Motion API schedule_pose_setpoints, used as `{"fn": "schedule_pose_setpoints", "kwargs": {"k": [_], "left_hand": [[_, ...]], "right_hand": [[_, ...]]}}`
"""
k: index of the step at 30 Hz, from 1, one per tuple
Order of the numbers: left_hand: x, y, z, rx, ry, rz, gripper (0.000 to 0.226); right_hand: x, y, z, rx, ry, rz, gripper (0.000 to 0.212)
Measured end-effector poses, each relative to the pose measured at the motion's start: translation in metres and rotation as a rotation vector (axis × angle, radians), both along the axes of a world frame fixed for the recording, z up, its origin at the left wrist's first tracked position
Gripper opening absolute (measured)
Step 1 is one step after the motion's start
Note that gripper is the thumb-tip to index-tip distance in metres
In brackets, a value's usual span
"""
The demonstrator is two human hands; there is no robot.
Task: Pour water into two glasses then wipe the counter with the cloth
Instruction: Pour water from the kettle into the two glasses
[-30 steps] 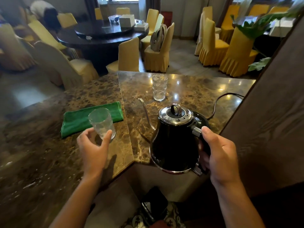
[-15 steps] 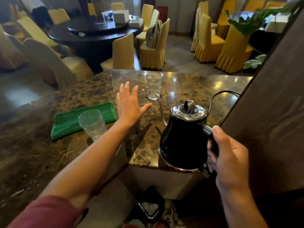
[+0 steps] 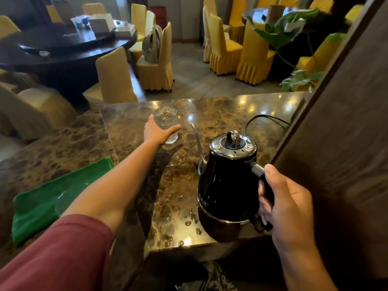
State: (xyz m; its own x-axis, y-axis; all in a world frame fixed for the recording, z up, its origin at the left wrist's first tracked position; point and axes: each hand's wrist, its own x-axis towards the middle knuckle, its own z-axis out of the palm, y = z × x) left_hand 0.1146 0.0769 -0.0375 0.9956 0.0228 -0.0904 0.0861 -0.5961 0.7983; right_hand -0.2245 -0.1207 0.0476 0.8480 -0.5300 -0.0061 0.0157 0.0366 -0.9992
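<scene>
My left hand [image 3: 156,132] reaches far across the marble counter [image 3: 134,122] and wraps round a tall clear glass [image 3: 165,116] near the far edge. A black gooseneck kettle [image 3: 226,181] with a chrome lid is held just above the counter's near right corner; my right hand [image 3: 287,206] grips its handle. A second glass [image 3: 63,201] stands in front of the green cloth [image 3: 42,204] at the left, mostly hidden behind my left forearm. Water drops [image 3: 190,222] lie on the counter near the kettle.
The kettle's black cord [image 3: 264,118] runs to the right toward a brown wall panel [image 3: 340,133]. Beyond the counter are yellow covered chairs [image 3: 116,78], a dark round table [image 3: 63,53] and a leafy plant [image 3: 283,32].
My left hand let go of the near glass, stretched forward and took hold of the far glass. The kettle in my right hand shifted to the right.
</scene>
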Motion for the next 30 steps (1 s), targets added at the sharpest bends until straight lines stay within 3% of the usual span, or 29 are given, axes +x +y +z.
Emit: {"fn": "schedule_pose_setpoints", "kwargs": {"k": [5,13,30], "left_hand": [[0.013,-0.002,-0.015,-0.236,0.028,0.031,0.110],[-0.004,0.011,-0.015,-0.256,-0.067,-0.028,0.081],[-0.198,0.077,-0.017,-0.287,-0.205,0.088,0.069]], "right_hand": [[0.003,0.000,-0.003,0.001,0.026,-0.008,0.068],[0.005,-0.007,-0.007,0.014,0.018,0.003,0.069],[-0.037,-0.011,-0.001,0.047,-0.046,0.181,0.068]]}}
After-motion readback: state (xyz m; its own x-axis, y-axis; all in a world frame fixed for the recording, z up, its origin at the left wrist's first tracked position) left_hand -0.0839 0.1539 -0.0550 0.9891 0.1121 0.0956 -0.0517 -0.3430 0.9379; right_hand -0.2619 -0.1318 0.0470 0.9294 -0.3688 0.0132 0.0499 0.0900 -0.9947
